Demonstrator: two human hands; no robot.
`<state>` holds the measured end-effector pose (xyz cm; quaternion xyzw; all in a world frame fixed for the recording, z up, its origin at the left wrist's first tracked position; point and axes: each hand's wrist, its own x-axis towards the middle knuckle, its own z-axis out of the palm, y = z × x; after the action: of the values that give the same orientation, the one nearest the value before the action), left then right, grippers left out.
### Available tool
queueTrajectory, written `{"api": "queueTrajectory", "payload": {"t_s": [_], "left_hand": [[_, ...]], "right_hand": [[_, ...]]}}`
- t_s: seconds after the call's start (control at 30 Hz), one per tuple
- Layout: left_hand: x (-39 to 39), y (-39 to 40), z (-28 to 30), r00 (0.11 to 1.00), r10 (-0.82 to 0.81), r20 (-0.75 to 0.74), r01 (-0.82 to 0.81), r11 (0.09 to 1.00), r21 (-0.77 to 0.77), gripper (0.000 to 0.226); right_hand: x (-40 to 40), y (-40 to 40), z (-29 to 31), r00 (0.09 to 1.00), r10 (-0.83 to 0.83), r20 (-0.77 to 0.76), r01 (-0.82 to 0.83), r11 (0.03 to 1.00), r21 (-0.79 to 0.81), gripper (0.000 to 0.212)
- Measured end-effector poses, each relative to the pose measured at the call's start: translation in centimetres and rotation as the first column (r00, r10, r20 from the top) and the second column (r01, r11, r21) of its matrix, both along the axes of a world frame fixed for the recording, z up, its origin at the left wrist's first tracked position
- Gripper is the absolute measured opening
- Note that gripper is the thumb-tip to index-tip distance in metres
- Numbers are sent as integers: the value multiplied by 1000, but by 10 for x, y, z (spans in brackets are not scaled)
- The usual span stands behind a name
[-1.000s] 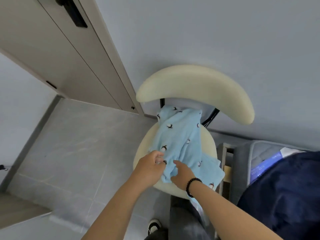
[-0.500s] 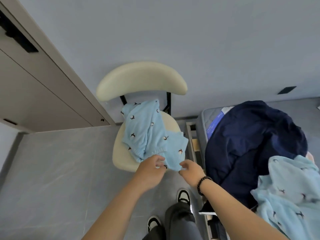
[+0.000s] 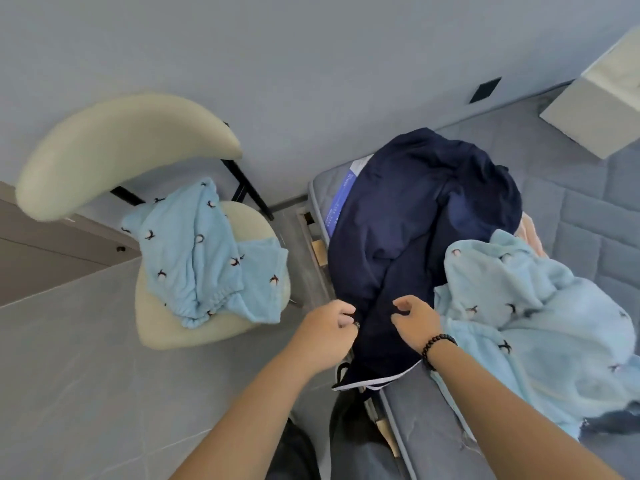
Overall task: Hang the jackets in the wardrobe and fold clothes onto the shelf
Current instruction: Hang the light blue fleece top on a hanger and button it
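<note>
A navy jacket (image 3: 415, 220) lies crumpled on the near corner of the grey mattress (image 3: 588, 209). My left hand (image 3: 325, 327) rests against its left edge with the fingers curled; a grip is not clear. My right hand (image 3: 414, 317), with a bead bracelet on the wrist, hovers over the jacket's lower part with fingers apart and nothing in them. A light blue patterned garment (image 3: 207, 258) lies loose on the cream chair (image 3: 156, 327) at the left. A second light blue patterned garment (image 3: 519, 306) is heaped on the mattress to the right of the jacket.
The chair's curved backrest (image 3: 121, 147) stands against the blue-grey wall. A brown wardrobe panel (image 3: 34, 251) shows at the far left. A white block (image 3: 606, 98) sits at the top right over the bed. Grey floor tiles (image 3: 86, 375) spread at the lower left.
Both hands let go of the light blue garment on the chair and moved right to the navy jacket on the bed. My view swung right, away from the wardrobe.
</note>
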<state>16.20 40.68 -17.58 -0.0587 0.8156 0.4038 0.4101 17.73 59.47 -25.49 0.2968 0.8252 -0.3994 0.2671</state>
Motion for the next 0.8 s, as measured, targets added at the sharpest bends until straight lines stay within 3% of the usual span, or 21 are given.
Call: {"api": "queueTrajectory", "payload": {"t_s": [0.17,0.27,0.37,0.43,0.5,0.57,0.7,0.8], "left_hand": [[-13,60,-36,994,-110,25,110,994,-17,34],[-18,88,-56,988,-152,40,153,988,-29,33],[-19,105,-71,983,-179,44,181,983,-39,32],[-18,109,-76,979,-195,52,197,979,-46,33],[-16,109,-77,978,-200,61,203,978,-55,33],[-15,107,-74,978,-199,64,203,977,-71,33],[-13,96,-59,984,-162,75,168,983,-79,33],[-13,84,-44,992,-101,72,105,993,-54,36]], "right_hand": [[10,63,-38,1000,-23,22,20,992,124,48],[24,87,-63,974,176,139,-211,931,299,70],[41,95,-86,868,345,357,-459,832,312,86],[49,93,-95,814,411,411,-561,740,372,72],[50,92,-98,779,474,410,-622,671,404,44],[46,90,-95,800,484,355,-588,750,304,25],[28,79,-59,905,366,214,-381,924,31,8],[3,67,-10,954,299,39,-293,950,-111,18]]}}
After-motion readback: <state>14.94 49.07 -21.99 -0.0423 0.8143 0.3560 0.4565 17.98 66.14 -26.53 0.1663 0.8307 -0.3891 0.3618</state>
